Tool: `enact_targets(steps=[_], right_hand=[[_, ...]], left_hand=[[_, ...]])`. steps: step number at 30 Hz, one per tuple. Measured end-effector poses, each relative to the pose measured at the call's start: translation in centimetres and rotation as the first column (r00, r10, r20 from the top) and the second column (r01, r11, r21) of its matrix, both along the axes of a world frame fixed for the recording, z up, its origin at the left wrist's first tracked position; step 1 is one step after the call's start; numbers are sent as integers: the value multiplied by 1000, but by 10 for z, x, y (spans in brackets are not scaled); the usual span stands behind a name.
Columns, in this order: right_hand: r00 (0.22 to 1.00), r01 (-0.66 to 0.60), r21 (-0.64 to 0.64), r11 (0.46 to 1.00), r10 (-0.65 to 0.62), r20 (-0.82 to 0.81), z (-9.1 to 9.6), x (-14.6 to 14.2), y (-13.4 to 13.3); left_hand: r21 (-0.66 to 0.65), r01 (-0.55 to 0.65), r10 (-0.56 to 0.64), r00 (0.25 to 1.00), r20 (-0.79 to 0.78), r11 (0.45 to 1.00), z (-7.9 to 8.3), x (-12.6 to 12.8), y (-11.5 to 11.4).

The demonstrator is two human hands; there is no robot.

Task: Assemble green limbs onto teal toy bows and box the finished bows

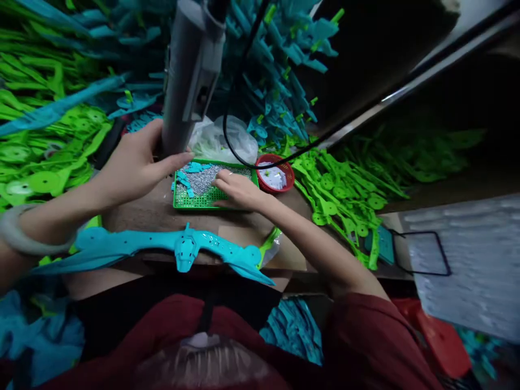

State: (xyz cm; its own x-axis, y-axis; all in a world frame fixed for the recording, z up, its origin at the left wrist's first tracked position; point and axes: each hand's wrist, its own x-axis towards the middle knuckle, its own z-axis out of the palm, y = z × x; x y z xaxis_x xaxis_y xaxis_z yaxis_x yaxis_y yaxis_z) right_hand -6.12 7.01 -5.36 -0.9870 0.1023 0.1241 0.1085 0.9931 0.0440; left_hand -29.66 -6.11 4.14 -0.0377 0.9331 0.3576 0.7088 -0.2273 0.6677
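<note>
My left hand (pixel 136 162) rests by the base of a grey upright tool (pixel 190 76), fingers stretched out flat towards a green perforated tray (pixel 195 200). The tray holds a heap of tiny silvery screws (pixel 205 179) and a few small teal pieces (pixel 184 181). My right hand (pixel 238 189) lies on the tray with its fingers bent down into the screws; what they pinch, if anything, is too small to make out. A long teal plastic toy part (pixel 182 246) lies across the near edge of the brown worktop (pixel 158 211), below both hands.
A small red bowl (pixel 276 176) with white bits stands right of the tray. A black cable (pixel 244 157) loops over it. Piles of green plastic parts (pixel 345 189) lie right and left, teal ones (pixel 276 70) behind. A clear bag (pixel 221 138) sits behind the tray.
</note>
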Motion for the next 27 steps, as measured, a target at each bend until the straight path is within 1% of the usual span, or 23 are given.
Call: enact_targets(steps=[3,5,6,9,10,13,14,15,17,18,19,22,23,25,26,27], right_hand=[[979,-195,63,979,190,70,-8,-38,11],[957,-277,101,956,264,124,-11,-52,20],[952,-288,120,950,270,144,-13,-55,24],[969,-226,164,960,205,135,-16,-58,30],[969,-229,166,959,209,129,-17,-58,29],[932,-350,150,925,327,158,-19,-59,26],[924,-368,151,917,343,169,-19,-59,26],[927,-358,160,920,331,174,-19,-59,26],[956,-277,187,943,249,158,-19,-57,28],[963,-252,190,949,227,144,-19,-55,28],[960,-267,177,947,244,140,-20,-55,28],[927,-362,81,929,350,132,-25,-54,31],[927,-363,54,930,355,121,-27,-54,35],[954,-292,44,955,288,87,-28,-49,42],[974,-225,47,973,223,42,-26,-45,44],[989,-143,27,989,144,-43,-23,-40,44]], left_hand=[[13,-20,19,999,27,1000,-1,-4,1],[15,-15,15,999,33,1000,-3,-5,1],[19,-6,6,999,35,1000,-4,-5,1],[43,27,-28,999,31,999,-7,-5,0],[46,37,-38,999,33,998,-8,-5,0],[52,53,-55,997,48,997,-9,-4,3],[48,57,-59,997,51,997,-9,-3,5],[43,60,-62,997,48,997,-9,-2,6],[40,65,-66,997,30,997,-9,0,7],[37,73,-74,997,24,997,-9,1,8],[31,83,-83,996,24,996,-9,2,8],[6,111,-111,993,48,994,-10,7,10],[-4,119,-119,991,54,993,-10,8,11],[-19,127,-126,990,55,992,-10,11,14],[-29,135,-133,990,49,990,-10,12,16],[-44,143,-141,989,36,989,-10,13,17]])
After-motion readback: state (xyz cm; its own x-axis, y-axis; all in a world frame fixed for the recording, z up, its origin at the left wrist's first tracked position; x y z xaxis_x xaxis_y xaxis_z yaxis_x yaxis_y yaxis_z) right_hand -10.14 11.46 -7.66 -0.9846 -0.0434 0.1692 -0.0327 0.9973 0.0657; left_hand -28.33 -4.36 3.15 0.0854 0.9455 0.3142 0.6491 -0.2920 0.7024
